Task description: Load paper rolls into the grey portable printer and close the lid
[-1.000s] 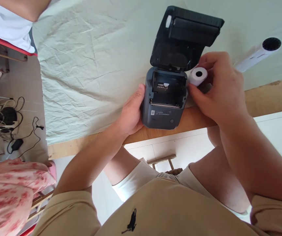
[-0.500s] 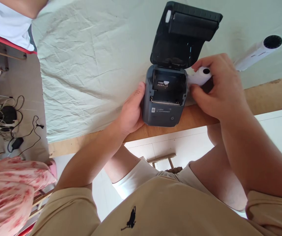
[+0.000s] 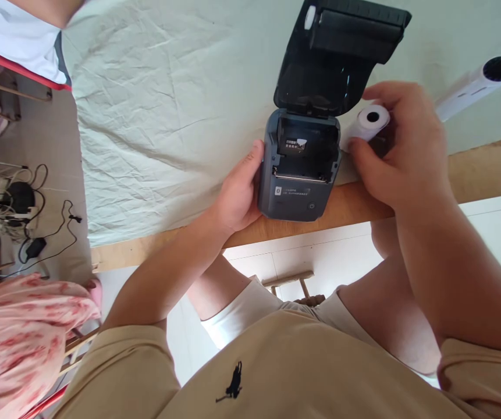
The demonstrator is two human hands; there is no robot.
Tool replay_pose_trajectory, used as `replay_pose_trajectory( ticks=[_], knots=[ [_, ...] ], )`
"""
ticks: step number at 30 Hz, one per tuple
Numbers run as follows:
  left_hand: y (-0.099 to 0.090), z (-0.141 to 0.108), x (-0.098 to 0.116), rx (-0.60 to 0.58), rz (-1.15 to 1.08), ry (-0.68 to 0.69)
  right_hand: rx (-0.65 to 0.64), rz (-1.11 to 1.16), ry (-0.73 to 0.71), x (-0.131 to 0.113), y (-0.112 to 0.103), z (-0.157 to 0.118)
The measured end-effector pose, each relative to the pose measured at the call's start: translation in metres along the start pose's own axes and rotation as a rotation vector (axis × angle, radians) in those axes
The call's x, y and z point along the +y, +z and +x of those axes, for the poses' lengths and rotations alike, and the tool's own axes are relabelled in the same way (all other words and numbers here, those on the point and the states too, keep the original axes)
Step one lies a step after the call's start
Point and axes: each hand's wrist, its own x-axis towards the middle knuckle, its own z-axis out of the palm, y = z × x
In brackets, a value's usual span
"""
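Observation:
A dark grey portable label printer (image 3: 299,198) is held near the table's front edge, its black lid (image 3: 320,75) swung up and its paper bay bare of any roll. My left hand (image 3: 244,192) grips the printer's left side, thumb along the edge. Just right of the printer, my right hand (image 3: 407,145) is closed around a small white paper roll (image 3: 366,125) with a dark core hole, between thumb and fingers. The fingertips behind the roll are partly hidden. A longer white cylinder with a black end (image 3: 472,93) lies beyond my right hand.
A pale green cloth (image 3: 167,116) covers the table, with a wooden edge (image 3: 490,154) along the front. Another person's arm (image 3: 47,9) shows at the top left. Cables with a black adapter (image 3: 35,248) lie on the floor at left, near a pink patterned cloth (image 3: 18,343).
The paper roll in my right hand has tipped so that more of its end face shows. The printer appears slightly further right in view, still held by my left hand.

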Motion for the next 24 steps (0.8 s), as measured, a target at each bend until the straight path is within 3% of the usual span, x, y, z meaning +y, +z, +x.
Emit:
replay_pose_trajectory(
  ticks=[14, 17, 20, 24],
  knots=[
    [-0.003, 0.000, -0.003, -0.004, 0.013, 0.017, -0.050, 0.002, 0.047, 0.004, 0.000, -0.002],
    [-0.001, 0.000, -0.002, -0.011, 0.006, 0.021, 0.055, 0.052, 0.086, 0.007, 0.008, -0.003],
    [-0.001, -0.001, -0.001, -0.061, 0.005, 0.014, 0.241, 0.132, 0.058, 0.009, 0.015, 0.002],
    [-0.001, -0.006, 0.002, -0.096, 0.072, 0.053, 0.518, 0.246, -0.243, -0.001, 0.010, 0.010]
  ],
)
